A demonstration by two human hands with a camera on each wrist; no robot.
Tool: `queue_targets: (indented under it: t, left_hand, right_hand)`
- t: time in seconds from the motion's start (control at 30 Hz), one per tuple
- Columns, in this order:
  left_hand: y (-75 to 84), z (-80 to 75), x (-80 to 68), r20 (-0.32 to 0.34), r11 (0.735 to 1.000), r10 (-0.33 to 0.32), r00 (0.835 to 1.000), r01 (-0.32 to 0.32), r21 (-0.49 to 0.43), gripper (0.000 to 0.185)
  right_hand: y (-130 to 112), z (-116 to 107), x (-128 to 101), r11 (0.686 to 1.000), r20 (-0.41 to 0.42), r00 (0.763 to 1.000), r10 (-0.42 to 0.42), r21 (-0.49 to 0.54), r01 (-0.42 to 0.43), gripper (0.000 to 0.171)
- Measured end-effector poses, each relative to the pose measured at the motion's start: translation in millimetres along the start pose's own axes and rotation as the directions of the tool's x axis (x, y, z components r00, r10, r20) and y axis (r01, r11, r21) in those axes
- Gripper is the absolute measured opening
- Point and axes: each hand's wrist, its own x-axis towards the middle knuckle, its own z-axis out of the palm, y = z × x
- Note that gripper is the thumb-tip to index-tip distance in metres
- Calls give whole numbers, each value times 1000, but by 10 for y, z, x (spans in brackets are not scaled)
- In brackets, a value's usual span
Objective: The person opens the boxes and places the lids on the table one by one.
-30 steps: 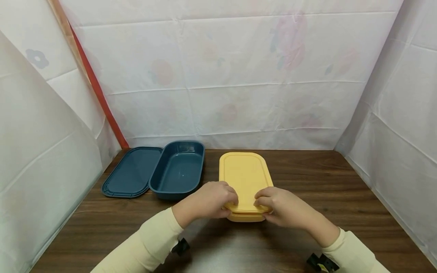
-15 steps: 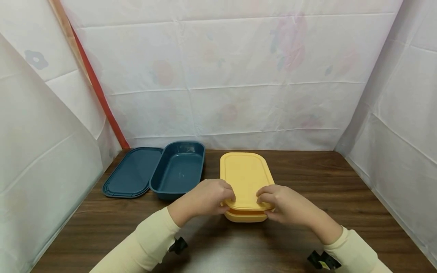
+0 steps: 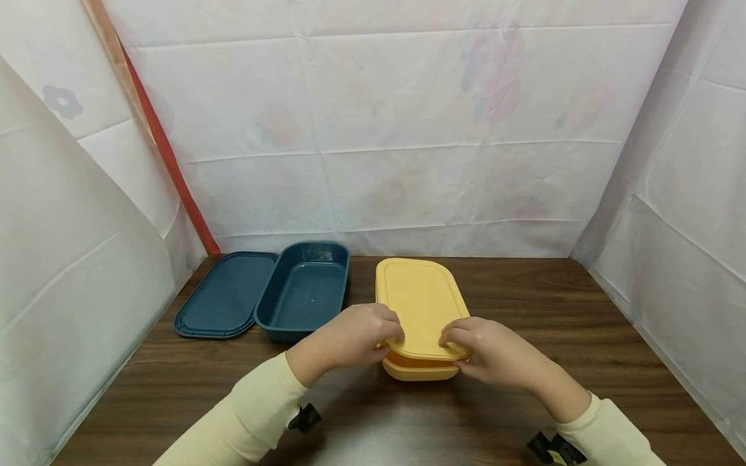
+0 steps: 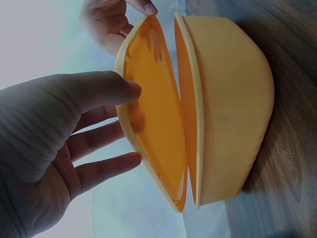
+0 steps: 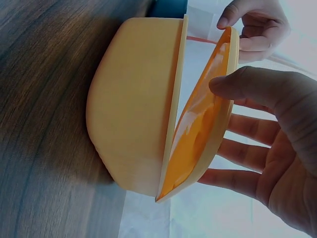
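A yellow lid (image 3: 421, 304) sits tilted over a yellow rectangular container (image 3: 421, 373), its near edge raised and its far end low against the rim. My left hand (image 3: 355, 336) pinches the lid's near left corner, thumb beneath and fingers on top. At the near right corner my right hand (image 3: 495, 353) holds the lid the same way. Both wrist views show the gap between lid (image 4: 153, 109) and container (image 4: 233, 104); in the right wrist view the container (image 5: 133, 104) stands on the table, and its inside is mostly hidden.
Left of the yellow container stands an uncovered dark blue container (image 3: 305, 294). A dark blue lid (image 3: 228, 294) lies flat beside it, touching or nearly touching its left side. The brown wooden table (image 3: 524, 291) is bounded by white cloth walls (image 3: 373, 129) at the back and sides.
Both hands have lifted the near edge of the yellow lid off the container's rim, so a gap has opened at the front. The blue container and blue lid have stayed put.
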Motion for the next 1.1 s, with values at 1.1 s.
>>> queue_targets:
  t: [1.1]
  left_hand:
    - [154,18,175,-336,976,175,925,-120,179,12]
  right_hand:
    - [58,6,-124,994,-76,993,95,58,-90,52]
